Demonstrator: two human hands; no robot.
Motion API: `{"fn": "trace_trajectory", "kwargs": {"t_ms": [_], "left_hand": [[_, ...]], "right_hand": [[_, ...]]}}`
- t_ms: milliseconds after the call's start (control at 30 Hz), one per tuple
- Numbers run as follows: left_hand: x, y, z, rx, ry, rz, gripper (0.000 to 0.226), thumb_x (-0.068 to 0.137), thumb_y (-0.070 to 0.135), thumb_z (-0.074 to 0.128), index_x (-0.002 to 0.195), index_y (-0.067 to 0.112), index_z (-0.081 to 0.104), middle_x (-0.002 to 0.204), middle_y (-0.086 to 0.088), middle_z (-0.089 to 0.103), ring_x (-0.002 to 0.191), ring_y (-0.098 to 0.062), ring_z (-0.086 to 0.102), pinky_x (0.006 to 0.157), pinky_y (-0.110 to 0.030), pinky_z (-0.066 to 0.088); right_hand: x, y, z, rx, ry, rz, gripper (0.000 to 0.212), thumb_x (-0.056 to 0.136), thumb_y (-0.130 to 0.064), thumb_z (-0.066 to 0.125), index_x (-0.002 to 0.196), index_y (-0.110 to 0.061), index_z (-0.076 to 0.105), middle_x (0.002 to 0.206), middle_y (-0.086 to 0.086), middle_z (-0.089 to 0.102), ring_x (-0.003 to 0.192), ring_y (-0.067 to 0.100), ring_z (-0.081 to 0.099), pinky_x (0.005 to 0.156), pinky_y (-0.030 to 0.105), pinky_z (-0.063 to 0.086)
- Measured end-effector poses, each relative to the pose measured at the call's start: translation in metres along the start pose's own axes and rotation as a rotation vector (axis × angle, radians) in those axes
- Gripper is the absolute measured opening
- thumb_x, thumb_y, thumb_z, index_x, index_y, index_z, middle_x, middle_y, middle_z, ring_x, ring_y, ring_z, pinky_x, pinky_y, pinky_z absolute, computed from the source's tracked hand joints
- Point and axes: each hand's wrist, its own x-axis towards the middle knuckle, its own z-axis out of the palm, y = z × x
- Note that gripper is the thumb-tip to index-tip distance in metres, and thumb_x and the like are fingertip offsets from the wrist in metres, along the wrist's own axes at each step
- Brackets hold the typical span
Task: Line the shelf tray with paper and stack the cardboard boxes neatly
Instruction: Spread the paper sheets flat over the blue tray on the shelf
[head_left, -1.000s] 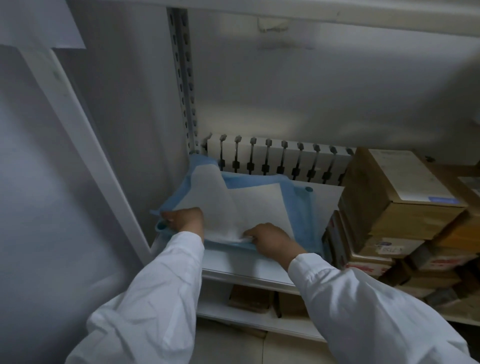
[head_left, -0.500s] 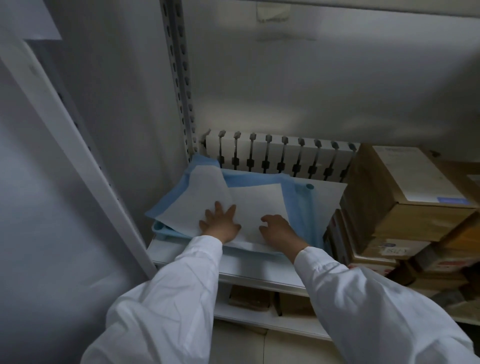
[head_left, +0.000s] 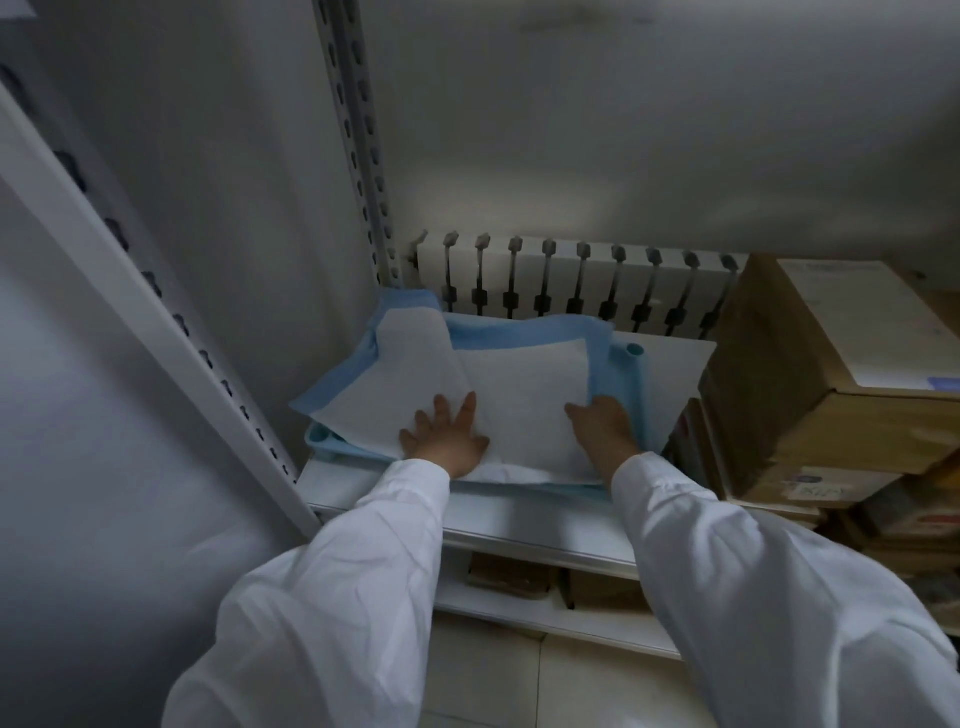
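Note:
A light blue tray (head_left: 638, 364) sits on the white shelf (head_left: 519, 519). A white paper sheet with a blue border (head_left: 519, 384) lies in it, its left part rising over the tray's left rim. My left hand (head_left: 447, 434) presses flat on the paper near the front, fingers spread. My right hand (head_left: 605, 428) lies on the paper's right side beside the raised blue border, fingers mostly flat. Brown cardboard boxes (head_left: 831, 374) are stacked at the right of the tray, the top one tilted.
A white slotted rack (head_left: 571, 280) stands against the back wall behind the tray. A perforated upright (head_left: 358, 140) runs up the back left corner and a slanted rail (head_left: 130, 291) at the left. More boxes (head_left: 509, 577) sit on the shelf below.
My left hand let go of the paper's front left edge and now lies flat on it. My right hand moved right toward the blue border. The paper lies flatter in the tray.

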Motion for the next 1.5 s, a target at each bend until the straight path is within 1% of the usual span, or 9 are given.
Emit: {"fn": "trace_trajectory", "kwargs": {"t_ms": [200, 333, 467, 600, 767, 967, 1200, 1333, 1500], "left_hand": [[0.005, 0.008, 0.005, -0.064, 0.094, -0.063, 0.063, 0.095, 0.057, 0.024, 0.15, 0.034, 0.005, 0.16, -0.008, 0.005, 0.143, -0.036, 0.014, 0.114, -0.049, 0.013], [0.005, 0.01, 0.008, -0.025, 0.115, -0.048, 0.056, 0.096, 0.054, 0.023, 0.147, 0.031, 0.022, 0.157, -0.011, 0.014, 0.14, -0.035, 0.022, 0.112, -0.047, 0.019], [-0.001, 0.016, 0.006, -0.026, 0.082, -0.151, 0.056, 0.095, 0.056, 0.022, 0.142, 0.027, 0.031, 0.157, -0.016, 0.012, 0.138, -0.04, 0.022, 0.112, -0.051, 0.022], [-0.009, 0.028, 0.002, -0.042, 0.012, -0.337, 0.074, 0.091, 0.064, 0.024, 0.151, 0.021, 0.014, 0.156, -0.024, -0.002, 0.14, -0.047, 0.015, 0.116, -0.051, 0.013], [-0.01, 0.025, 0.006, 0.028, 0.024, -0.309, 0.069, 0.093, 0.06, 0.024, 0.148, 0.018, 0.022, 0.154, -0.025, 0.017, 0.136, -0.043, 0.028, 0.114, -0.048, 0.024], [-0.019, 0.008, 0.013, 0.029, 0.19, -0.193, 0.049, 0.097, 0.044, 0.027, 0.128, 0.013, 0.051, 0.133, -0.018, 0.048, 0.121, -0.033, 0.045, 0.101, -0.036, 0.034], [-0.039, 0.0, 0.011, 0.019, 0.243, -0.1, 0.088, 0.08, 0.08, 0.006, 0.101, 0.018, 0.064, 0.108, -0.01, 0.066, 0.103, -0.03, 0.056, 0.095, -0.044, 0.032], [-0.049, -0.012, 0.014, 0.142, 0.194, -0.036, 0.096, 0.065, 0.092, 0.022, 0.125, 0.025, 0.055, 0.125, -0.009, 0.058, 0.116, -0.03, 0.05, 0.098, -0.044, 0.032], [-0.052, -0.014, 0.019, 0.253, 0.122, -0.07, 0.1, 0.057, 0.082, 0.057, 0.138, 0.026, 0.036, 0.138, -0.015, 0.041, 0.128, -0.031, 0.038, 0.104, -0.042, 0.028]], "right_hand": [[-0.01, -0.023, -0.011, -0.042, 0.412, -0.137, 0.031, 0.1, -0.019, 0.036, 0.125, -0.004, 0.049, 0.13, 0.018, 0.053, 0.118, 0.036, 0.052, 0.094, 0.042, 0.042], [-0.011, -0.013, -0.015, -0.263, 0.394, 0.062, 0.072, 0.091, -0.014, 0.055, 0.15, -0.017, 0.014, 0.152, 0.02, 0.021, 0.135, 0.036, 0.033, 0.109, 0.046, 0.029], [-0.016, -0.004, -0.007, -0.594, 0.167, -0.354, 0.072, 0.097, -0.023, 0.046, 0.152, -0.026, 0.0, 0.16, 0.013, -0.009, 0.147, 0.033, 0.004, 0.118, 0.046, 0.01], [-0.023, 0.005, 0.005, -0.82, -0.366, -0.309, 0.056, 0.097, -0.052, 0.026, 0.147, -0.027, 0.023, 0.158, 0.008, 0.013, 0.143, 0.034, 0.015, 0.115, 0.05, 0.011], [-0.038, 0.009, 0.002, -0.761, -0.218, -0.571, 0.05, 0.089, -0.05, 0.049, 0.126, -0.017, 0.049, 0.134, 0.01, 0.044, 0.121, 0.029, 0.042, 0.101, 0.037, 0.033], [-0.045, 0.005, -0.002, -0.979, -0.597, -0.499, 0.08, 0.069, -0.055, 0.073, 0.136, -0.026, 0.041, 0.134, 0.002, 0.039, 0.122, 0.026, 0.041, 0.101, 0.042, 0.038], [-0.05, -0.013, -0.017, -0.934, -0.465, -0.6, 0.033, 0.095, -0.023, 0.044, 0.122, -0.026, 0.061, 0.127, 0.002, 0.06, 0.111, 0.025, 0.057, 0.095, 0.036, 0.046], [-0.056, -0.008, -0.014, -1.229, -0.544, -0.491, 0.044, 0.087, -0.025, 0.049, 0.131, -0.022, 0.053, 0.134, 0.003, 0.054, 0.119, 0.025, 0.053, 0.098, 0.039, 0.045], [-0.061, -0.007, -0.008, -1.029, -0.627, -0.353, 0.071, 0.076, -0.048, 0.061, 0.138, -0.019, 0.04, 0.141, 0.008, 0.043, 0.126, 0.029, 0.045, 0.101, 0.041, 0.039]]}}
